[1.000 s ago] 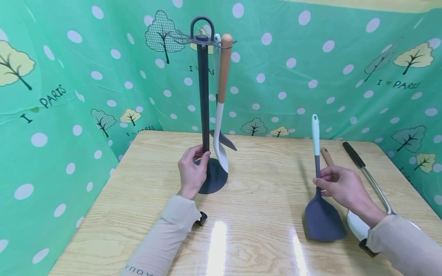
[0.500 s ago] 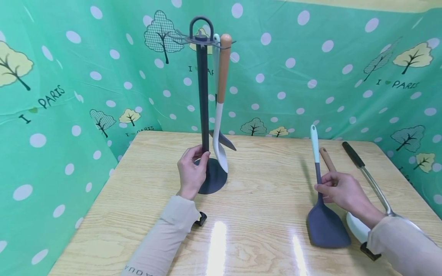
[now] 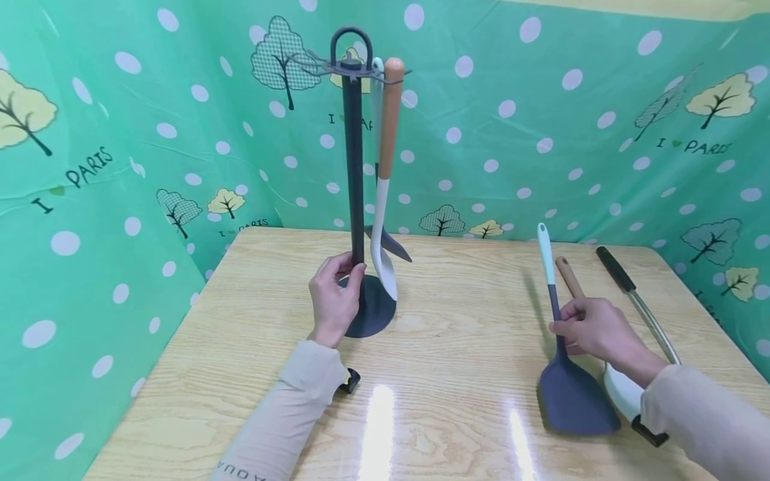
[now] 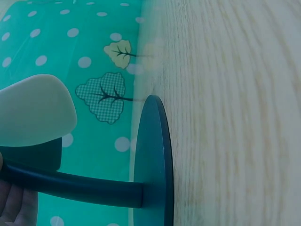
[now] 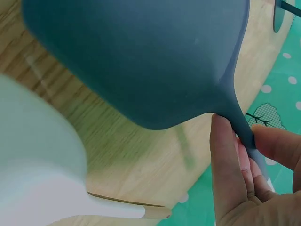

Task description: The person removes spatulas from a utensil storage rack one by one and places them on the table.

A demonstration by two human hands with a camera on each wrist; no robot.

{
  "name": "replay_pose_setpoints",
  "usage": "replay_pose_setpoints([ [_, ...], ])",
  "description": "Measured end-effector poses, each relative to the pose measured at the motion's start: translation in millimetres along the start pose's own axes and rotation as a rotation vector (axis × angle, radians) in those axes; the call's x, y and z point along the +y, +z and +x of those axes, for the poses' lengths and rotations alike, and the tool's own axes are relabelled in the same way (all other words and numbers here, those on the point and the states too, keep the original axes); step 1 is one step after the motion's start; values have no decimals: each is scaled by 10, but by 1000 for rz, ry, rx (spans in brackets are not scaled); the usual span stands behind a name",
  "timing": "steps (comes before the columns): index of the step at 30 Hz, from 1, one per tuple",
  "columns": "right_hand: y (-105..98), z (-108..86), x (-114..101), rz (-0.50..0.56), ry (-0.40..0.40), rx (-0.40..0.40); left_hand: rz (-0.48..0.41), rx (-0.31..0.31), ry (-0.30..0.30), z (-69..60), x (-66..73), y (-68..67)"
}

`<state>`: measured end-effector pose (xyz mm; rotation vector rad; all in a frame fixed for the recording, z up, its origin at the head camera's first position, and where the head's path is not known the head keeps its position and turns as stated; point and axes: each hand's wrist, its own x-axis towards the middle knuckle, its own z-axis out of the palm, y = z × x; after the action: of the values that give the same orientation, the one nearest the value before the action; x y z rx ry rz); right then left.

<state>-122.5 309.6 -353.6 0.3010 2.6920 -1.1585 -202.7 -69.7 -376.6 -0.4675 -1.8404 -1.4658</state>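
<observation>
My left hand grips the lower part of the black pole of an upright utensil stand, just above its round base. From the stand's top ring hang a white utensil with a wooden handle and a dark one with a mint handle, partly hidden behind it. At the right, my right hand pinches the dark neck of a spatula with a mint handle. In the right wrist view, thumb and fingers hold that neck, and the broad blade appears raised above the table.
Beside and partly under my right arm lie a white utensil with a wooden handle and a metal one with a black handle, its head hidden by the sleeve. A polka-dot cloth hangs behind the wooden table.
The spatula has moved down and slightly right, its handle end leaning further left. My right hand shifted a little with it. My left hand and the stand have stayed in place.
</observation>
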Motion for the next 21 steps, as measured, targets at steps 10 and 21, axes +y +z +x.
replay_pose_setpoints([
  [10,-18,84,-101,-15,98,-70,-1,0,12,-12,-48,-8],
  [21,1,243,-87,-39,91,-125,25,3,5,-8,-21,-8],
])
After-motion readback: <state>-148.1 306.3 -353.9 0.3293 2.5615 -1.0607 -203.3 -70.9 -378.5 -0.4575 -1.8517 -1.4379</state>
